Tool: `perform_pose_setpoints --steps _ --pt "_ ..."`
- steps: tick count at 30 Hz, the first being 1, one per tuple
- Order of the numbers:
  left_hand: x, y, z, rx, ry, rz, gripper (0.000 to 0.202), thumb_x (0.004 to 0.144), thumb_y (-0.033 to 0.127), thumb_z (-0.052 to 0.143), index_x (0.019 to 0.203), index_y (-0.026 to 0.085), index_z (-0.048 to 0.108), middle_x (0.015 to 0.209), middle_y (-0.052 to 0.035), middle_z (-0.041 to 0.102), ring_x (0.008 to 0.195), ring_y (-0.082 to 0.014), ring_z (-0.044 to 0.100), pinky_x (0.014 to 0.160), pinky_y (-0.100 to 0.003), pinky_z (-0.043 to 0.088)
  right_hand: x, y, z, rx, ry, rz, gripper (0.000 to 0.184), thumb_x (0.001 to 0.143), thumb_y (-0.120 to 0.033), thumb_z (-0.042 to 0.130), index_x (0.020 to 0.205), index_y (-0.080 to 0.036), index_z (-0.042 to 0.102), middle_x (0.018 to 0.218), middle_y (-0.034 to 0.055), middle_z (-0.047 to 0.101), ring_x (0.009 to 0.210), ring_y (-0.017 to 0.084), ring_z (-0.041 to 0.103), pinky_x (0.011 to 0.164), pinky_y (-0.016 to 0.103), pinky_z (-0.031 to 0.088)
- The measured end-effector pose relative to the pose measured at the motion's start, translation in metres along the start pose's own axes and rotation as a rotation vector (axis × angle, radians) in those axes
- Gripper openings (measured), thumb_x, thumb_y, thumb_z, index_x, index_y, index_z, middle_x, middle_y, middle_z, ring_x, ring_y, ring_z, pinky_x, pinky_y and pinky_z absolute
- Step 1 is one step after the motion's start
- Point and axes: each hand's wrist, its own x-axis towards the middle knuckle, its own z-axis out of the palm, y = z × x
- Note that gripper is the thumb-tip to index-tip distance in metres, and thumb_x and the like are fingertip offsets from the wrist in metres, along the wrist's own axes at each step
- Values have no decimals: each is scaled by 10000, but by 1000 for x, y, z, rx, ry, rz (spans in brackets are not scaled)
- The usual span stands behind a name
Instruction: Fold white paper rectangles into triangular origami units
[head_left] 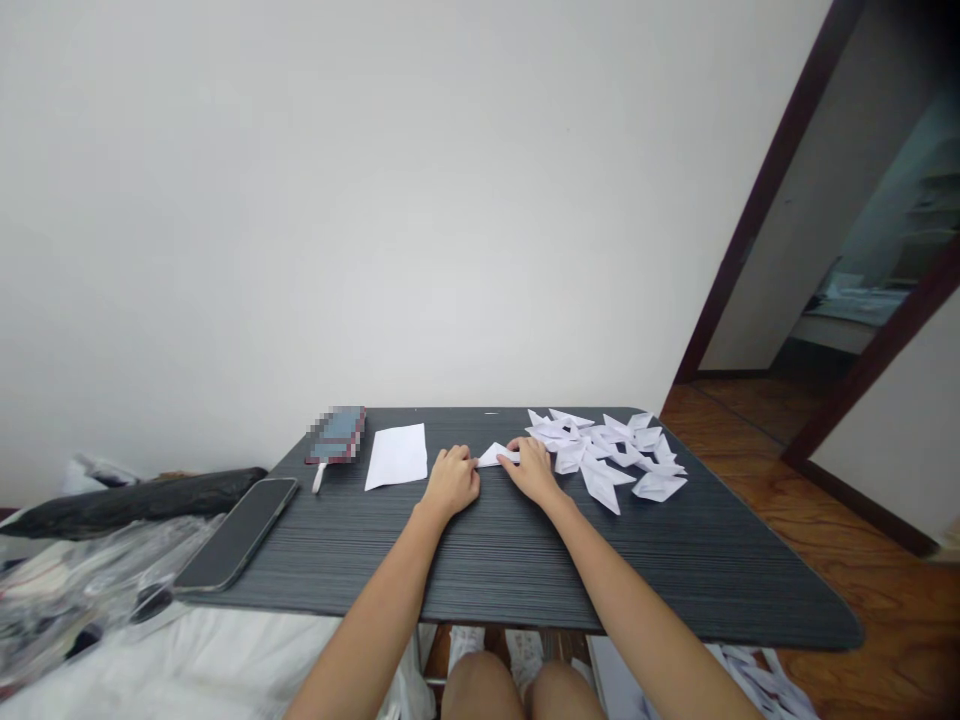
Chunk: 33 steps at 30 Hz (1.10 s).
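A small white sheet of folded paper (495, 453) lies on the dark table between my hands, its top coming to a peak. My left hand (453, 480) rests at its left end with the fingers curled in and the fingertips on the paper's corner. On the other side, my right hand (533, 468) holds the right part, thumb and fingers closed on it. The fingers cover both ends of the fold. Just right of my right hand is a spread pile of folded white paper pieces (600, 445), pointed and overlapping.
Left of my hands lies a stack of flat white paper (397, 456). Beyond it are a blurred blue-grey item (337, 436) and a white pen-like stick (319, 478). A phone (238, 535) sits at the table's (510, 570) left edge. A wall stands behind.
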Motion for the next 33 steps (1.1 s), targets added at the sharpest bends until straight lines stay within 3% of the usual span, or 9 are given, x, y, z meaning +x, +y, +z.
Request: perform_pose_setpoints --steps 6,10,13,16,20,23,33 --pt "2 -4 9 -113 35 -37 266 799 196 362 808 149 624 797 -75 529 779 -179 477 677 -304 342 5 0 1 26 -99 115 349 625 -400 585 902 -190 552 929 65 516 947 242 395 772 352 260" --pt "5 -13 18 -328 106 -115 279 758 182 446 1011 150 559 774 -58 548 759 -166 492 700 -289 367 5 -2 -1 92 -81 174 215 614 -320 592 787 -194 577 881 50 535 911 232 424 752 345 272" --pt "9 -21 24 -600 177 -306 420 717 199 509 1126 109 473 708 -41 579 654 -143 511 675 -279 392 7 -4 -3 286 -37 86 105 655 -270 542 707 -182 568 793 28 562 822 191 482 722 308 314" --pt "12 -27 26 -964 166 -475 384 706 278 533 1033 78 530 662 -53 607 559 -123 520 579 -253 401 8 -6 -7 529 13 -6 107 678 -273 512 700 -172 540 698 8 575 702 157 520 662 265 357" --pt "15 -24 20 -1477 117 -498 323 706 352 542 864 71 569 690 -84 626 538 -105 539 489 -209 371 7 -11 -10 681 -12 -57 107 686 -279 505 697 -173 517 605 -11 550 583 136 514 570 237 369" --pt "15 -19 14 -1718 96 -507 300 699 353 565 782 65 567 709 -97 629 568 -106 564 507 -200 385 6 -14 -13 707 -34 -97 91 686 -264 506 692 -173 510 583 -21 527 542 119 491 537 223 361" --pt "13 -18 1 -1831 50 -537 258 714 320 564 739 63 569 696 -110 640 563 -137 602 468 -195 411 2 -16 -21 636 18 -282 55 691 -189 493 706 -179 545 733 3 539 680 131 494 608 233 367"
